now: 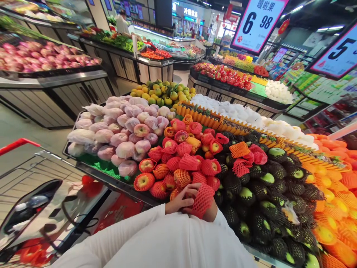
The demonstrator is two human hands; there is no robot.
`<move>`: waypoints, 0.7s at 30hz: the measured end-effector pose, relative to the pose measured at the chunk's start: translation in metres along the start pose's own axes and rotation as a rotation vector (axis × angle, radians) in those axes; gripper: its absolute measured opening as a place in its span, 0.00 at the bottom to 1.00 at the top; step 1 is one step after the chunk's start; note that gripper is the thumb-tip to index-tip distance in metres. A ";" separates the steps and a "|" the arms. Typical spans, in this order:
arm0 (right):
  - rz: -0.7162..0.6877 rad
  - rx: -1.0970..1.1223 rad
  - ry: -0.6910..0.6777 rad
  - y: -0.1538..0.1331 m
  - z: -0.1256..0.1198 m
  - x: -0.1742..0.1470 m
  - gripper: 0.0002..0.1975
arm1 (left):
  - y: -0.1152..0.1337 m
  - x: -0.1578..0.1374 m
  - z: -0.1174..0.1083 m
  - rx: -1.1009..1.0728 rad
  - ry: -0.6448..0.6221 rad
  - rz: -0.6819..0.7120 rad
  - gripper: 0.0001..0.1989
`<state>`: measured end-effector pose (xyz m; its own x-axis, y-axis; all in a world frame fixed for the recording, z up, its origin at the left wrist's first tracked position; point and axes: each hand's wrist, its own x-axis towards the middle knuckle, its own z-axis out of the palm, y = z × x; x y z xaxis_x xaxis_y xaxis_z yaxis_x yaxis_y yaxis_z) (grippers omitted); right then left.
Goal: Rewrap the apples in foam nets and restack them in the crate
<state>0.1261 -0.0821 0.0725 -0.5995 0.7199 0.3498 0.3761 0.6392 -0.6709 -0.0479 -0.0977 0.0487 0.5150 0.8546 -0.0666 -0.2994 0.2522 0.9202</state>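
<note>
Close to my body, my left hand (180,200) curls its fingers against the left side of a red foam fruit net (203,200). My right hand (211,213) is around the net's lower right side, with most of its fingers hidden behind it. Whatever fruit is inside the net does not show. Just beyond my hands lies a heap of red apples (146,165), many in red or orange foam nets. Dark-netted green fruit (247,195) is piled to the right of my right hand.
Pale pink bagged apples (126,149) fill the display's left part, with yellow-green citrus (163,93) behind. Orange-netted fruit (327,208) lies at far right. A shopping cart (25,169) with bags stands at left. A price screen (258,24) hangs overhead.
</note>
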 end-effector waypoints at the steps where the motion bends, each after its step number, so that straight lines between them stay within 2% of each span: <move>1: 0.027 0.004 0.007 0.000 0.000 0.000 0.24 | 0.000 0.000 0.000 0.002 -0.008 0.000 0.46; 3: 0.061 0.019 0.001 0.001 0.001 -0.001 0.20 | 0.001 0.000 0.002 0.071 -0.007 0.011 0.50; 7: 0.091 0.028 -0.024 0.004 0.006 -0.003 0.21 | 0.000 0.002 0.006 0.115 0.101 -0.080 0.45; 9: 0.117 0.021 0.009 0.006 0.007 -0.003 0.24 | -0.005 0.002 0.006 -0.019 0.165 -0.110 0.43; 12: 0.116 -0.017 0.020 0.006 0.000 -0.003 0.30 | -0.011 0.001 0.006 -0.384 0.243 -0.143 0.39; 14: 0.088 -0.034 0.018 0.003 -0.011 -0.005 0.27 | -0.010 -0.001 0.007 -0.601 0.265 -0.183 0.32; 16: 0.043 -0.004 0.035 -0.003 -0.022 -0.009 0.18 | -0.006 -0.001 0.010 -0.728 0.301 -0.171 0.28; 18: 0.026 0.063 0.127 -0.009 -0.030 -0.015 0.13 | -0.001 0.000 0.012 -0.800 0.385 -0.093 0.26; 21: 0.165 0.217 0.500 -0.013 -0.033 -0.021 0.08 | 0.005 0.004 0.015 -0.862 0.558 -0.015 0.26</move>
<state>0.1575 -0.0970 0.0959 -0.1175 0.8798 0.4606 0.2508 0.4750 -0.8435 -0.0353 -0.0996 0.0583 0.1424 0.8824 -0.4483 -0.8844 0.3168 0.3426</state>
